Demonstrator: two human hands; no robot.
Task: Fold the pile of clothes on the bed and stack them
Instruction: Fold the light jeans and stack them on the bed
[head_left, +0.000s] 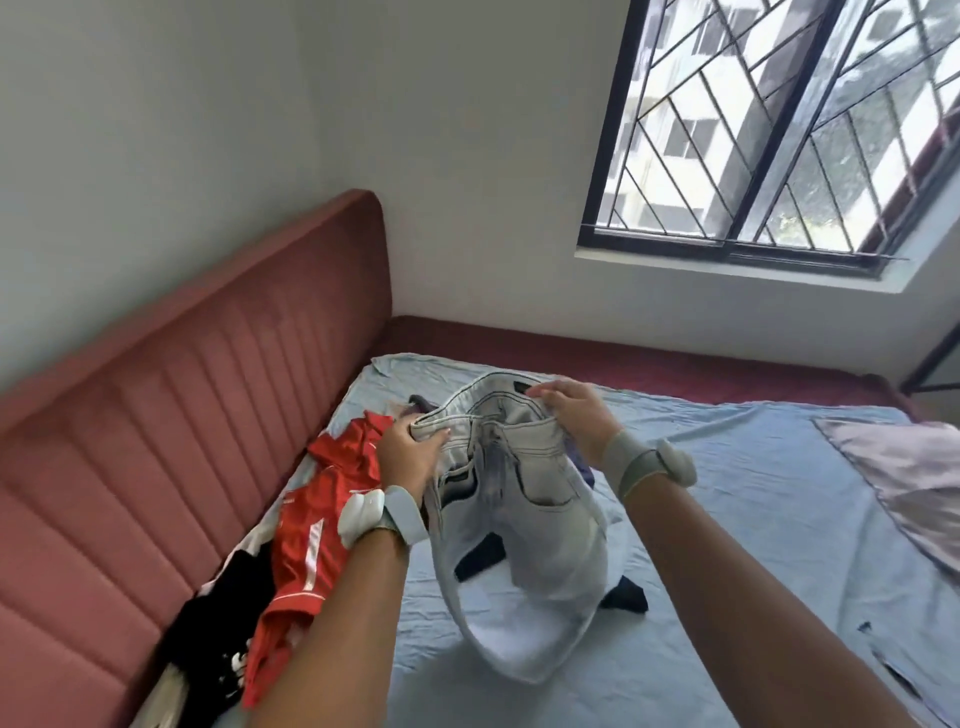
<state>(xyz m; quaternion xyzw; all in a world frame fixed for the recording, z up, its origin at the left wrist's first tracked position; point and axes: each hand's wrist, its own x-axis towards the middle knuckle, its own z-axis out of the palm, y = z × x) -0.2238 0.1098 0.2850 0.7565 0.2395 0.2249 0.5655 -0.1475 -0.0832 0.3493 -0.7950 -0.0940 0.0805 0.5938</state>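
Both forearms reach forward; my left hand (410, 457) and right hand (574, 413) pinch the waistband of pale grey denim jeans (519, 525), lifted above the light blue bedsheet (727, 519). Left of them, the red jersey (317, 519) and black garment (223, 623) lie unfolded; no stack shows.

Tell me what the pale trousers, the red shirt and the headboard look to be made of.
Trousers: faded light denim, matte; contrast stitching, waistband and jeans-style pockets show it.
Red shirt: probably smooth synthetic sports fabric with a slight sheen and white trim.
Headboard: padded upholstery in dusty pink, seemingly velvet or suede-like; soft nap and vertical channels. Exact fabric can't be told.
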